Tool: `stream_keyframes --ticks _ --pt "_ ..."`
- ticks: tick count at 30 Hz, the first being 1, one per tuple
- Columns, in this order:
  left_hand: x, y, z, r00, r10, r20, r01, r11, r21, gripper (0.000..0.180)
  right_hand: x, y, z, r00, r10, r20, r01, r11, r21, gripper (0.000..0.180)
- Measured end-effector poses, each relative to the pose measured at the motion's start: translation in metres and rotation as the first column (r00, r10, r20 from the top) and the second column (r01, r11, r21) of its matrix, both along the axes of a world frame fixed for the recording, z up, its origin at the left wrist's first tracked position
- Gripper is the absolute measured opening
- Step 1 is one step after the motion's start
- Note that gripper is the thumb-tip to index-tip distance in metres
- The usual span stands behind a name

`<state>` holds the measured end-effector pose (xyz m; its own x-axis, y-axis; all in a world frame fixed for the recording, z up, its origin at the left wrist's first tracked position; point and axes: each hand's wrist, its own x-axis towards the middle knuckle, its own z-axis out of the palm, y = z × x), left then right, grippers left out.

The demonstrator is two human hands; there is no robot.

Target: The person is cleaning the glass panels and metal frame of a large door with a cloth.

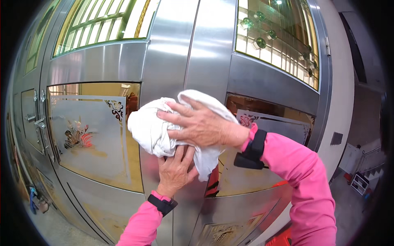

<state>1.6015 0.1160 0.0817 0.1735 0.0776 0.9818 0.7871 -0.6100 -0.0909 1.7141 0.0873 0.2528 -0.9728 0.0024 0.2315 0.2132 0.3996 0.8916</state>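
A bunched white cloth (151,126) lies against the middle of a shiny metal double door (176,61). My right hand (201,125) is spread flat over the cloth, fingers apart and pointing left; its thumb is hidden. Part of the cloth stands up in a fold behind that hand, and a loose end hangs below it. Lower down, my left hand (175,171) points upward with its fingers stretched out. Its fingertips meet the lower edge of the cloth, and some are hidden by it. Both wrists wear black straps over pink sleeves.
Frosted decorated panels (92,139) flank the door's middle, with barred glass (279,37) above. Metal handles (40,123) stick out at the far left. A red object (281,238) stands low at the right. Beyond the wall, a white rack (360,183) stands near stairs.
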Motion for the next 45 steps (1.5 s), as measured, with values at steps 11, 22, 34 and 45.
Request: stream_keyframes --ticks 11,22,34,45 --pt "-0.004 -0.003 0.006 0.997 0.051 -0.063 -0.047 0.997 0.056 0.062 0.138 -0.001 0.147 0.397 0.097 -0.913 0.426 0.862 0.277 0.038" --pt "-0.003 0.000 0.004 0.983 0.172 -0.067 -0.166 0.982 0.091 0.066 0.121 -0.011 0.049 0.859 0.070 -0.508 0.130 0.928 0.348 0.030" --pt "-0.003 0.001 0.000 0.965 0.259 -0.030 -0.252 0.956 0.148 0.060 0.404 -0.037 0.085 0.162 0.149 -0.976 0.613 0.760 0.218 0.040" --pt "-0.001 0.003 0.003 0.952 0.305 -0.035 -0.292 0.934 0.207 0.057 0.206 -0.012 0.011 0.609 0.156 -0.778 0.186 0.925 0.332 0.036"
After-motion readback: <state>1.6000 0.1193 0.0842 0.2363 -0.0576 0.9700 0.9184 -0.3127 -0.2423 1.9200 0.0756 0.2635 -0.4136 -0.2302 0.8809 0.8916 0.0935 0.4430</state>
